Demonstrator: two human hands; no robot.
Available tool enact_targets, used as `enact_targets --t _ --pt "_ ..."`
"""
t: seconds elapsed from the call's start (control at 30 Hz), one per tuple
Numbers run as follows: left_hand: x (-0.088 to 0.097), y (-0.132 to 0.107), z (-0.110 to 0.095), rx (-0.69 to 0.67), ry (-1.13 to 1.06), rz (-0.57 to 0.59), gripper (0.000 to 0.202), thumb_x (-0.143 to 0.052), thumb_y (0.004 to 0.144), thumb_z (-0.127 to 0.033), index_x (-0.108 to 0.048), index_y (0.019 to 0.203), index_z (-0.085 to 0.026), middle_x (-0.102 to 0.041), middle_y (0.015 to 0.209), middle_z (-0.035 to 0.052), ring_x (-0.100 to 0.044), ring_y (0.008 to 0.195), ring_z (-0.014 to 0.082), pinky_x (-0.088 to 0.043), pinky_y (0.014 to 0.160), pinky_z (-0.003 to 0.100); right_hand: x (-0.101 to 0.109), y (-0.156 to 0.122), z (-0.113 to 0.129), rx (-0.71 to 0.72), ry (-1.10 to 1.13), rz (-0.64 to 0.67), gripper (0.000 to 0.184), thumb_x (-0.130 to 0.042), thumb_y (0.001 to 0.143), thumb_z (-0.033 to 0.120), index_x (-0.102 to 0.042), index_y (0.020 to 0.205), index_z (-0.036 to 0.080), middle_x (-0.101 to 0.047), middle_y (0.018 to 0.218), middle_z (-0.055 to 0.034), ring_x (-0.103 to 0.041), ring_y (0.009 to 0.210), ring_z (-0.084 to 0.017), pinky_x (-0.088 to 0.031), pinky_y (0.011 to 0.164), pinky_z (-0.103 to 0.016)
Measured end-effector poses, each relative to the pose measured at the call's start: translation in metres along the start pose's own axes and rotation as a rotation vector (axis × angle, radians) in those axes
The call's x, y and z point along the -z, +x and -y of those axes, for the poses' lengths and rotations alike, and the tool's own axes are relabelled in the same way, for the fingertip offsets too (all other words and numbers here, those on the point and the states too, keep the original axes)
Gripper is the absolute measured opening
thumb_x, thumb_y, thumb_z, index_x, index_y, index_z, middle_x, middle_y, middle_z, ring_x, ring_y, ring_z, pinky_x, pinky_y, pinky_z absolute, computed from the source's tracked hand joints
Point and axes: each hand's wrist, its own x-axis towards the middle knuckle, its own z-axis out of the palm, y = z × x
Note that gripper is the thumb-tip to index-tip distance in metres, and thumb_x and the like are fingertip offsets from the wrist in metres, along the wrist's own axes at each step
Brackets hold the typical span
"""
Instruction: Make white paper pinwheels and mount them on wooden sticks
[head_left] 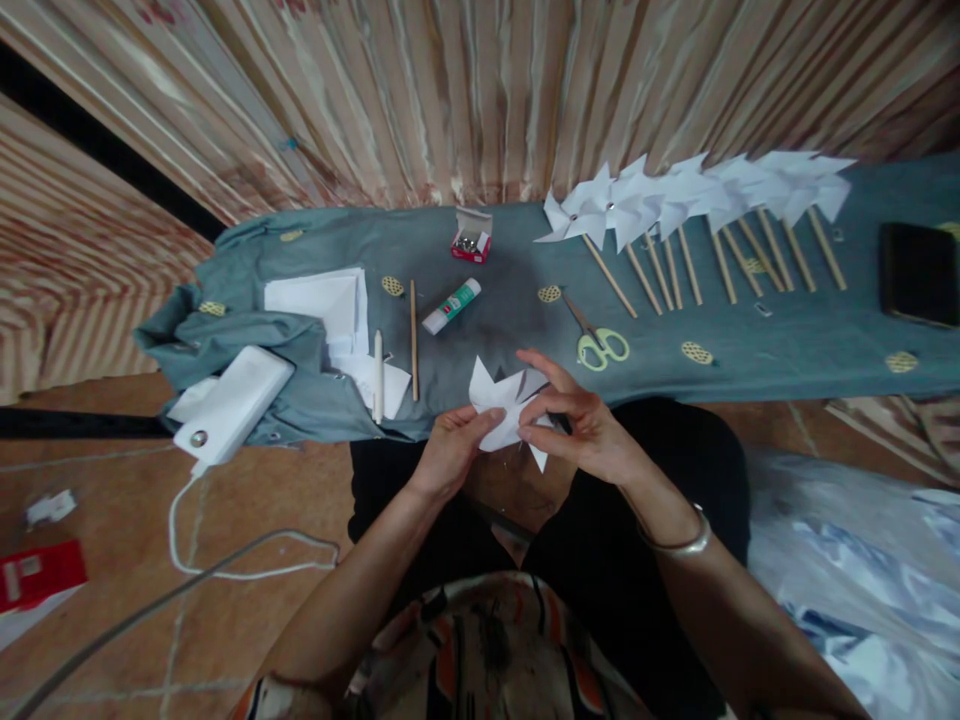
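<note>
A white paper pinwheel (501,432) with pointed blades is held over my lap, at the front edge of the cloth-covered table. My left hand (451,448) grips its left side, thumb on top. On the right side, the fingers of my right hand (581,428) pinch the paper, with the index finger stretched out. Beyond the paper lie a glue stick (451,306), a wooden stick (414,340) and a pair of scissors (598,342) with green handles. A small red box (472,238) of metal pins or tacks stands open farther back.
Several finished pinwheels on sticks (660,200) lie in a row at the back right. A dark phone-like object (919,272) is at the far right. White paper sheets (315,293), a white pen (378,375) and a white power bank (236,405) with a cable lie left.
</note>
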Motion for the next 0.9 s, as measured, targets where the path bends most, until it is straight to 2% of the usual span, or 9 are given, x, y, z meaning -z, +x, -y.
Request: enact_targets --t 0.3,0.47,0.6,0.9 --pt "-0.009 -0.001 0.006 -0.141 -0.022 -0.095 0.03 -0.086 0.056 -0.034 -0.076 0.076 -0.014 -0.074 0.072 0.0042 -0.065 0.065 0.0134 -0.05 0.072 0.026 -0.005 0.002 -0.001 0.074 -0.235 -0.119 0.004 -0.065 0.078 0.024 -0.065 0.074 0.023 -0.039 0.151 -0.0025 -0.023 0.145 -0.029 -0.025 0.114 -0.054" --pt "-0.009 0.001 0.012 -0.182 0.005 -0.126 0.027 -0.085 0.057 -0.033 -0.076 0.075 -0.015 -0.075 0.073 0.0036 -0.064 0.063 0.0128 -0.049 0.068 0.026 -0.007 0.003 -0.003 0.092 -0.306 -0.156 0.006 -0.064 0.078 0.023 -0.064 0.072 0.022 -0.041 0.149 -0.0037 -0.024 0.144 -0.03 -0.025 0.114 -0.053" --pt "-0.007 0.003 0.016 -0.216 0.027 -0.136 0.025 -0.085 0.058 -0.032 -0.077 0.077 -0.017 -0.075 0.074 0.0028 -0.063 0.063 0.0124 -0.048 0.067 0.025 -0.008 0.003 -0.003 0.084 -0.346 -0.161 0.007 -0.063 0.078 0.02 -0.064 0.071 0.02 -0.043 0.147 -0.0072 -0.025 0.144 -0.031 -0.027 0.114 -0.053" --pt "-0.009 0.004 0.017 -0.226 0.069 -0.195 0.026 -0.087 0.052 -0.031 -0.076 0.072 -0.017 -0.075 0.071 0.0026 -0.063 0.062 0.0125 -0.049 0.068 0.026 -0.007 0.003 -0.002 0.063 -0.379 -0.147 0.008 -0.062 0.079 0.022 -0.064 0.071 0.021 -0.042 0.148 -0.0065 -0.025 0.144 -0.032 -0.028 0.111 -0.057"
